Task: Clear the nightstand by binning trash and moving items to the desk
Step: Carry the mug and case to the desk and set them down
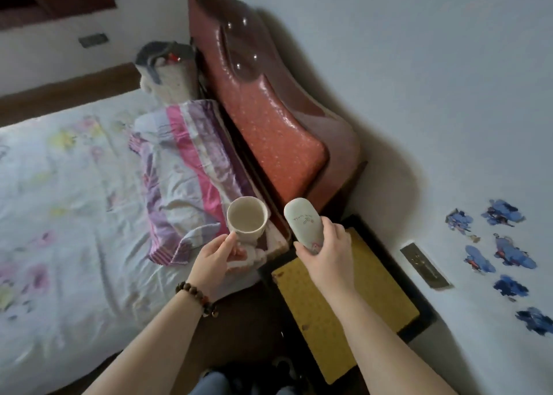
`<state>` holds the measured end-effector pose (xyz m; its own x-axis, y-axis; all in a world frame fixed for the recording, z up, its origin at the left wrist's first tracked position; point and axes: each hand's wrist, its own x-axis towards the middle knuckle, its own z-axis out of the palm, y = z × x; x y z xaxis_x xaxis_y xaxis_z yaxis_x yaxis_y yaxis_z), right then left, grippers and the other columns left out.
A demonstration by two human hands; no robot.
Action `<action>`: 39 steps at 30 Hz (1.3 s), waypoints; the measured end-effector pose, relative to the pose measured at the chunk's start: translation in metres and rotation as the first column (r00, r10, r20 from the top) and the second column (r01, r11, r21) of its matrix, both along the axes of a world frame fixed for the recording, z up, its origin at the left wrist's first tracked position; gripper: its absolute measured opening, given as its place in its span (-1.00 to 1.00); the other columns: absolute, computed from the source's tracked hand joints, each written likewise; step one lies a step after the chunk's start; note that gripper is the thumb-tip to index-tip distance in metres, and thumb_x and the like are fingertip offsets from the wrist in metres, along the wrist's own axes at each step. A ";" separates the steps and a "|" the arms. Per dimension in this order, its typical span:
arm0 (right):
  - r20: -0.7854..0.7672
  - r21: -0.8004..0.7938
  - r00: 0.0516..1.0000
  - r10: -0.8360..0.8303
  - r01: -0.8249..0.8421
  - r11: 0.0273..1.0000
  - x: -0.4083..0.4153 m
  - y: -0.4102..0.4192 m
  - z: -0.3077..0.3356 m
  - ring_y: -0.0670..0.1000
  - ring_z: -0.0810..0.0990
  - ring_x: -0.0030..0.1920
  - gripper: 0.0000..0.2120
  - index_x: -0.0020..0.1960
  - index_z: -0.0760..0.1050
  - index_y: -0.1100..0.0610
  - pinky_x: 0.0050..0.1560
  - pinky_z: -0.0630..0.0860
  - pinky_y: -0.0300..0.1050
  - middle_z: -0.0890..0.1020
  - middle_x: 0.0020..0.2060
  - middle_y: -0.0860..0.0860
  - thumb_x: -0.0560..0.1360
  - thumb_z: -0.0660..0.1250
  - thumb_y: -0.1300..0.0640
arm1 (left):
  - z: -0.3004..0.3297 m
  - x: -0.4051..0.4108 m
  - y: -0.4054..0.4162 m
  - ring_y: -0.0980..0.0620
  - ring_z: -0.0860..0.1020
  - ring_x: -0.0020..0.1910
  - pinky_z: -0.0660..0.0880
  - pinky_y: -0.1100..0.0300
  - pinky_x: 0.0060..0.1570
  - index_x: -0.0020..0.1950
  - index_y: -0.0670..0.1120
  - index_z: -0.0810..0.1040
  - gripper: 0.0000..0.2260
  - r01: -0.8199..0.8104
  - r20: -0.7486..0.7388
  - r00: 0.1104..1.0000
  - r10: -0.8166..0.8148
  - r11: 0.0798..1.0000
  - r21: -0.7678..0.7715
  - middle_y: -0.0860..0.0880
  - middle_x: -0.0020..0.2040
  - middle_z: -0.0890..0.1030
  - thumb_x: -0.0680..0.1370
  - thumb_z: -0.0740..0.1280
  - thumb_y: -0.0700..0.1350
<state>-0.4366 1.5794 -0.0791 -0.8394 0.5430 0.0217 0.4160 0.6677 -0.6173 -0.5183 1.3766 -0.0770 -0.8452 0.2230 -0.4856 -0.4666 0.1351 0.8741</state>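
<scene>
My left hand point(214, 260) grips a cream cup point(247, 218) near its base and holds it upright above the bed's edge; the cup's inside looks bare. A cream oblong case point(303, 224) with small writing on it is held in my right hand point(324, 252), which wraps round its lower end, above the nightstand. The nightstand point(338, 299) has a yellow top with a dark frame, and nothing stands on the part that shows.
A bed with a floral sheet point(59, 215) fills the left. A striped pillow point(185, 167) lies against the red padded headboard point(269, 119). A bag point(167, 71) stands behind the pillow. Blue stickers point(502, 245) and a wall plate point(425, 266) mark the wall at right.
</scene>
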 end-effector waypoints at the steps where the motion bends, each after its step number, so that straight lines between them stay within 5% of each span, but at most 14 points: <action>1: -0.008 -0.005 0.999 0.051 -0.051 0.999 -0.012 -0.014 0.004 -0.02 0.39 0.15 -0.29 0.41 0.24 0.07 0.02 0.58 -0.04 0.42 0.18 0.00 0.38 0.42 -0.15 | 0.002 0.000 -0.016 -0.06 0.60 -0.12 0.53 -0.01 -0.05 -0.20 -0.04 0.61 -0.78 -0.065 0.007 0.998 0.065 0.998 0.005 -0.08 -0.24 0.62 0.57 0.27 0.01; 6: -0.023 -0.003 0.963 0.269 -0.269 0.963 -0.056 -0.093 0.019 0.06 0.35 0.23 -0.27 0.41 0.26 0.12 0.19 0.46 0.07 0.43 0.24 0.05 0.37 0.41 -0.16 | 0.011 0.009 -0.104 0.06 0.58 -0.21 0.50 0.08 -0.18 -0.13 -0.01 0.57 -0.81 -0.329 0.020 0.944 0.328 0.943 0.052 -0.04 -0.27 0.58 0.57 0.25 0.04; 10: -0.001 0.004 0.898 0.440 -0.440 0.898 -0.076 -0.177 0.025 0.08 0.34 0.29 -0.25 0.42 0.25 0.10 0.27 0.39 0.04 0.40 0.30 0.05 0.37 0.40 -0.20 | 0.017 0.029 -0.192 0.01 0.60 -0.15 0.52 0.02 -0.11 -0.13 -0.04 0.57 -0.80 -0.517 0.014 0.856 0.517 0.853 0.069 -0.07 -0.24 0.61 0.58 0.25 0.04; 19: -0.018 -0.043 0.579 0.815 -0.815 0.578 -0.053 -0.452 0.037 0.07 0.38 0.15 -0.38 0.32 0.34 0.06 0.18 0.42 0.07 0.46 0.12 0.02 0.35 0.42 -0.13 | 0.016 0.143 -0.429 -0.01 0.64 -0.10 0.55 -0.01 -0.07 -0.02 -0.09 0.58 -0.74 -0.824 -0.018 0.566 0.824 0.566 0.027 -0.09 -0.19 0.65 0.57 0.24 0.08; 25: -0.038 -0.074 0.352 0.935 -0.934 0.348 -0.008 -0.626 0.037 0.03 0.35 0.18 -0.34 0.36 0.32 0.07 0.22 0.42 0.02 0.44 0.17 0.01 0.35 0.44 -0.11 | 0.022 0.232 -0.566 -0.07 0.62 -0.11 0.51 -0.01 -0.04 -0.30 -0.06 0.43 -0.70 -0.946 -0.045 0.323 0.945 0.323 0.015 -0.08 -0.23 0.64 0.58 0.23 0.06; 32: -0.029 -0.040 0.109 0.994 -0.993 0.108 0.024 -0.781 0.041 0.04 0.34 0.23 -0.31 0.39 0.27 0.04 0.22 0.42 0.03 0.39 0.20 -0.01 0.35 0.42 -0.12 | 0.029 0.298 -0.668 0.02 0.63 -0.12 0.53 0.03 -0.13 -0.36 0.01 0.42 -0.67 -0.998 -0.092 0.045 0.995 0.049 0.042 -0.05 -0.24 0.64 0.57 0.22 0.09; 39: -0.034 -0.018 -0.091 0.995 -0.996 -0.092 0.026 -0.930 0.028 0.04 0.35 0.17 -0.40 0.34 0.29 0.03 0.10 0.38 -0.10 0.40 0.16 -0.03 0.38 0.41 -0.09 | 0.021 0.314 -0.773 0.00 0.65 -0.09 0.55 0.00 -0.07 -0.38 0.04 0.45 -0.67 -0.991 -0.141 -0.131 0.981 -0.125 0.049 -0.05 -0.22 0.66 0.57 0.22 0.09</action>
<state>-0.4108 0.6492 -0.0513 -0.4644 -0.8847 0.0405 -0.6896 0.3325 -0.6433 -0.2044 0.6040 -0.0556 -0.1248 -0.9282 -0.3505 -0.0462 -0.3474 0.9366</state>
